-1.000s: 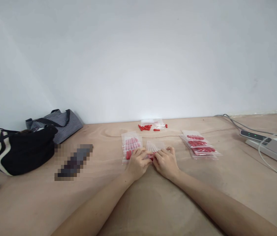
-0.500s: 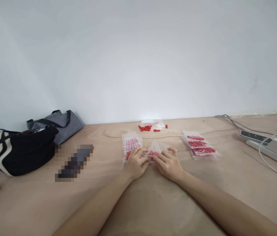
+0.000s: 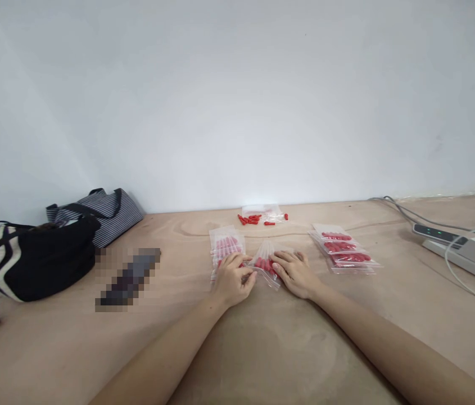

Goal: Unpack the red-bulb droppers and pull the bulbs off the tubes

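A small clear zip bag with several red, peg-like pieces in it lies between my hands, its near edge lifted and wavy. My left hand is at its left edge, with curled fingers and the thumb close to the index finger, gripping the edge. Over the bag's right side rests my right hand, its fingers stretched out and lying nearly flat. Partly under my left hand is an overlapping row of filled bags. Another stack of filled bags lies to the right of my right hand.
Loose red pieces and a clear bag lie near the wall. A black bag, a striped bag and a pixelated dark object are at left. A power strip with cables is at right.
My right hand has released its pinch on the zip bag's near edge and flattened out slightly rightward. The near edge now shows, and more red pieces are visible.
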Available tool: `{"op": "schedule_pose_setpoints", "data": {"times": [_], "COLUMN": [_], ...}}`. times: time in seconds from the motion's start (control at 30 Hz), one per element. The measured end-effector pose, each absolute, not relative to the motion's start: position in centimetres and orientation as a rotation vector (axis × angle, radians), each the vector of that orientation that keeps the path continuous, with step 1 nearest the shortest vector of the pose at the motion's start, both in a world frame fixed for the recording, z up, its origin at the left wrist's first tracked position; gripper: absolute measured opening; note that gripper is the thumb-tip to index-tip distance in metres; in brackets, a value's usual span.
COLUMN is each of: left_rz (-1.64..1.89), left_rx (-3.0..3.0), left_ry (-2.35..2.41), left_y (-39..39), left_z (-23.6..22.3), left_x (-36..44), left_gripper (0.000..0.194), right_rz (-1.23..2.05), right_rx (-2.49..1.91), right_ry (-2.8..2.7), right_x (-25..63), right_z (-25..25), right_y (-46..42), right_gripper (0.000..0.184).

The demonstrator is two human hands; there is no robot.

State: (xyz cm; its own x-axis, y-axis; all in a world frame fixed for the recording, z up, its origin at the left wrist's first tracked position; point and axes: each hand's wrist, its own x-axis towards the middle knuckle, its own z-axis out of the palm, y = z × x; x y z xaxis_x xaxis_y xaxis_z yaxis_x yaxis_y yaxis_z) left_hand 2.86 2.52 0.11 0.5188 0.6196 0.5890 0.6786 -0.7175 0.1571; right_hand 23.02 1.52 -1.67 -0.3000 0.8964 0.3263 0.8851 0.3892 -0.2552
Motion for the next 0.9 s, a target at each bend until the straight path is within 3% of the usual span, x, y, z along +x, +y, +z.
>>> {"op": "schedule_pose_setpoints", "data": {"times": [0.3,0.53,0.73,0.9], "left_rz": [-1.083,-1.033,-0.901,-0.845], "left_rx": [-2.539,-2.520,-2.695,-2.745], "left_ry": [-1.278,-1.400,-1.380,-1.355], "left_y": [3.1,2.9,2.8,2.7], "left_z": [-0.3,-0.1,0.1,0.3], "left_x": [2.8,2.6,2.6,2.7], "left_gripper": [0.012,0.014,0.017,0.022], "right_rz": [-0.017,0.013,0.130,0.157], "right_rx": [-1.489,-1.259,-1.306,-1.312], "right_ry": [-2.268,-2.314,-2.284,-2.311], "right_x": [22.6,23.7,24.2,24.1], "right_z": [-0.6,-0.5,-1.5,-1.7], "right_y": [0.2,-0.7,0.1,0.2], "right_gripper": [0.038,0.025,0.061,0.066]}}
